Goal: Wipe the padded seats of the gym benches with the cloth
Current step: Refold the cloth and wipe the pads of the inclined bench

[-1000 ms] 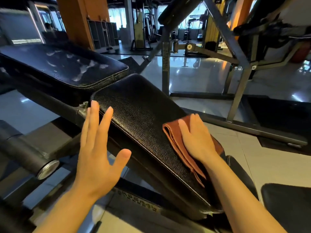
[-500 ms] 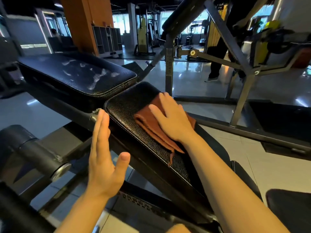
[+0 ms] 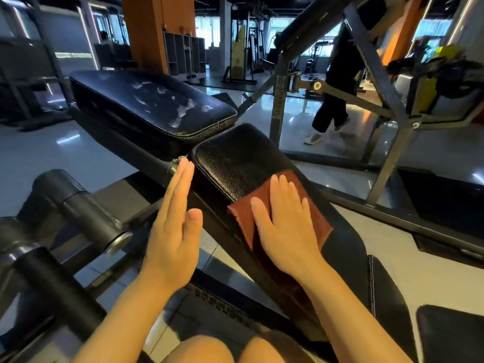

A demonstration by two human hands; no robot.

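Currently the right hand (image 3: 285, 226) presses the cloth (image 3: 318, 218) flat-fingered on the seat (image 3: 235, 163), midway along, nearer its left edge. Left hand (image 3: 174, 226), fingers straight, holds nothing beside that edge; contact is unclear. Risks: the unpinched cloth may bunch or slide off the sloped seat; the smeared pad (image 3: 157, 106) beyond may be missed.

The flat right hand (image 3: 286, 226) hides much of the folded rust-brown cloth (image 3: 318, 218); a blurred dark-trousered passer-by (image 3: 331, 111) is half-hidden behind the grey steel frame (image 3: 277, 106).
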